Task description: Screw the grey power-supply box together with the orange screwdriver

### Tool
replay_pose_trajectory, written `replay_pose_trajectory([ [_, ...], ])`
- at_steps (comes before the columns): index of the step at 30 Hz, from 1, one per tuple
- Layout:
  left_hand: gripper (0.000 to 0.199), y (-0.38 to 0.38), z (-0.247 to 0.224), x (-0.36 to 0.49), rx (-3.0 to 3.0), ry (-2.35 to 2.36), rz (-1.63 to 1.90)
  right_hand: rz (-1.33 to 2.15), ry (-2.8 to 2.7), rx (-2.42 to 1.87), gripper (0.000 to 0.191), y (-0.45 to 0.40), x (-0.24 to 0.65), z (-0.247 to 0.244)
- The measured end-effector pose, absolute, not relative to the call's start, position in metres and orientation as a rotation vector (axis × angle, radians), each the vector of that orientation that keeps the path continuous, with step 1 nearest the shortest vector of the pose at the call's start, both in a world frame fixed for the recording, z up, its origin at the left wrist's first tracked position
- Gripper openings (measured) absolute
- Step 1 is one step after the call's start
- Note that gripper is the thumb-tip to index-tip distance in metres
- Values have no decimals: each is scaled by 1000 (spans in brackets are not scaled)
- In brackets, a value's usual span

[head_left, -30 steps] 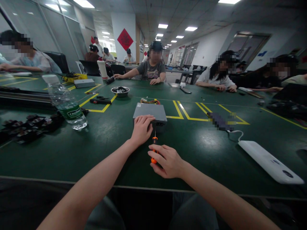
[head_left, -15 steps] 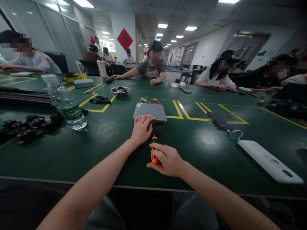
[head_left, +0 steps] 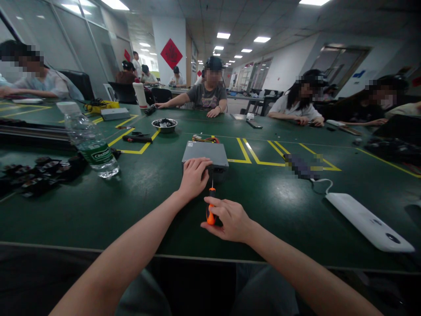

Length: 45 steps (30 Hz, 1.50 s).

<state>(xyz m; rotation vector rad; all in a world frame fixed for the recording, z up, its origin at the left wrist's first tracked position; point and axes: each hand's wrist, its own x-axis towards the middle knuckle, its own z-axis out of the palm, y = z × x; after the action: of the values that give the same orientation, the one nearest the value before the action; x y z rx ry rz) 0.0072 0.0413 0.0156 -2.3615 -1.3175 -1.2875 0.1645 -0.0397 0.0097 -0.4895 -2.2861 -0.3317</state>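
An orange and black screwdriver lies under the fingers of the right hand, which grasps its handle, the thumb low against the butt. No writing on it can be made out. Its long axis runs straight away from the person, thin shaft foremost, toward the near face of a grey metal box. Whether the tip touches that face cannot be told.

The box sits on the table, ahead of the right hand and directly beneath the left hand. That hand is unclenched, fingers laid along the top's near edge and thumb down in front. A small white label marks the top's far left corner, too small to read. The box's longer side runs left to right; a dark socket faces the person, just right of the left fingertips, and coloured wires show at the far side.

Left of the left hand stands a clear bottle, its green label bearing white letters that begin "Cest"; beyond it are dark parts. Ahead and left of that hand lies a black tool, with a metal bowl farther off. Well to the right of the right hand, a white device carries marks too small to read. Far ahead hangs a red diamond with one dark, indistinct character.
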Motion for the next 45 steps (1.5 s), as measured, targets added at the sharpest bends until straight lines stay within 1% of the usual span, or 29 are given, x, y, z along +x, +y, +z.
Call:
replay_pose_trajectory([
  [4, 29, 41, 16, 7, -2367, -1316, -1282, -307, -2387, -485, 34, -41, 166, 14],
  [8, 29, 41, 16, 7, -2368, -1320, -1282, -421, -2483, -525, 36, -44, 164, 21],
  [15, 29, 41, 16, 7, -2372, -1320, -1280, -410, -2275, -531, 27, -41, 164, 13],
  [19, 29, 41, 15, 7, -2367, -1314, -1285, -363, -2284, -545, 33, -40, 165, 13],
  [24, 30, 42, 16, 7, -2376, -1332, -1268, -392, -2447, -550, 35, -43, 165, 19],
  [37, 30, 42, 15, 7, -2375, -1317, -1276, -397, -2371, -567, 33, -40, 164, 15],
  [41, 29, 42, 15, 6, -2373, -1313, -1278, -480, -2407, -544, 29, -41, 165, 19],
  [45, 30, 42, 15, 6, -2374, -1312, -1279, -530, -2418, -508, 32, -42, 166, 20],
])
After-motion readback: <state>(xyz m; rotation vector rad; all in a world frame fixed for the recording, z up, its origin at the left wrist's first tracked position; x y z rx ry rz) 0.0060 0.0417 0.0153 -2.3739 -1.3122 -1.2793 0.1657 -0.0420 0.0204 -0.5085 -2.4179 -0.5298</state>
